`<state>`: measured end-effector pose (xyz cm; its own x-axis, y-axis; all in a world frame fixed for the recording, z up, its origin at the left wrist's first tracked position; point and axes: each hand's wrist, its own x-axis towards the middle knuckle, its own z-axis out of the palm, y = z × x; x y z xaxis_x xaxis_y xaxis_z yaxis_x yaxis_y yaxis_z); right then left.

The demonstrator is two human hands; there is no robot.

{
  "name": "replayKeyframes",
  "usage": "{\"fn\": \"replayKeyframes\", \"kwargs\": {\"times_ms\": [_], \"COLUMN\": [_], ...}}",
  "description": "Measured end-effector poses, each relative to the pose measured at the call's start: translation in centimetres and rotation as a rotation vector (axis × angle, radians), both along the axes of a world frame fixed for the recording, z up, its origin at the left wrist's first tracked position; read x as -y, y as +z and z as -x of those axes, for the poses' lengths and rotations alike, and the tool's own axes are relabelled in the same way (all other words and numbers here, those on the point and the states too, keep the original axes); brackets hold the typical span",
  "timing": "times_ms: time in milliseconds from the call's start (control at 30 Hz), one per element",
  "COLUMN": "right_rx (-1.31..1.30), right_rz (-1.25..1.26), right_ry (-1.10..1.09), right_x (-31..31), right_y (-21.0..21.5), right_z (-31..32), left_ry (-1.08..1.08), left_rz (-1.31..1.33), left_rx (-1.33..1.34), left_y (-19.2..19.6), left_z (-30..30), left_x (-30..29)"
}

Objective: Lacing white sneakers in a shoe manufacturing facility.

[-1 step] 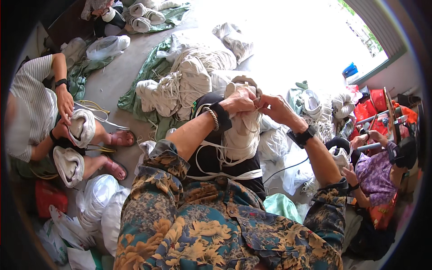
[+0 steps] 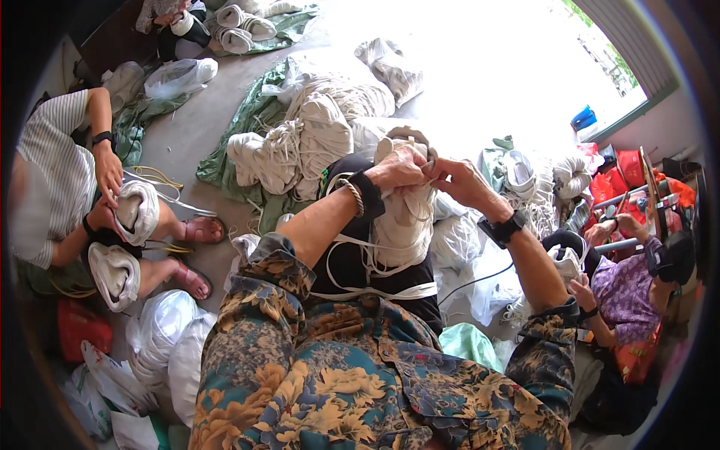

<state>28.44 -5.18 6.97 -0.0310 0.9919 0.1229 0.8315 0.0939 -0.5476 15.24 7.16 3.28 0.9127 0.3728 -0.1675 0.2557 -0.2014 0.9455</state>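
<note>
A cream-white shoe [image 2: 400, 229] rests on my dark-trousered lap, long pale laces [image 2: 360, 292] trailing from it across my thighs. My left hand [image 2: 401, 168] is closed on the upper part of the shoe, near its opening. Close beside it, my right hand [image 2: 456, 180] pinches at the shoe's edge, where a lace appears to run between the fingertips. The fingers hide the exact spot they work on.
Ahead lies a heap of white shoes and laces [image 2: 322, 127] on green sheeting [image 2: 240, 139]. At left, a seated person [image 2: 56, 172] handles white shoes; another person [image 2: 626, 292] sits at right, near red bags [image 2: 609, 184]. Plastic bags [image 2: 161, 330] crowd the lower left.
</note>
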Motion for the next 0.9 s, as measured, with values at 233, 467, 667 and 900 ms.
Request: {"fn": "replayKeyframes", "kwargs": {"times_ms": [233, 467, 667, 900], "right_rx": [-0.092, -0.210, -0.114, -1.656], "right_rz": [0.077, -0.301, 0.229, -0.440], "right_ry": [-0.130, 0.041, 0.163, -0.194], "right_x": [0.5, -1.6, -3.0, 10.4], "right_y": [0.1, 1.8, 1.2, 10.2], "right_z": [-0.3, 8.5, 8.0, -21.2], "left_ry": [0.396, 0.826, 0.637, 0.766], "left_rz": [0.017, 0.721, 0.914, 1.366], "left_rx": [0.642, 0.258, 0.448, 0.860], "left_y": [0.1, 1.7, 4.1, -0.9], "left_z": [7.0, 19.8, 18.7, 18.8], "left_x": [-3.0, -8.4, -6.6, -9.8]}}
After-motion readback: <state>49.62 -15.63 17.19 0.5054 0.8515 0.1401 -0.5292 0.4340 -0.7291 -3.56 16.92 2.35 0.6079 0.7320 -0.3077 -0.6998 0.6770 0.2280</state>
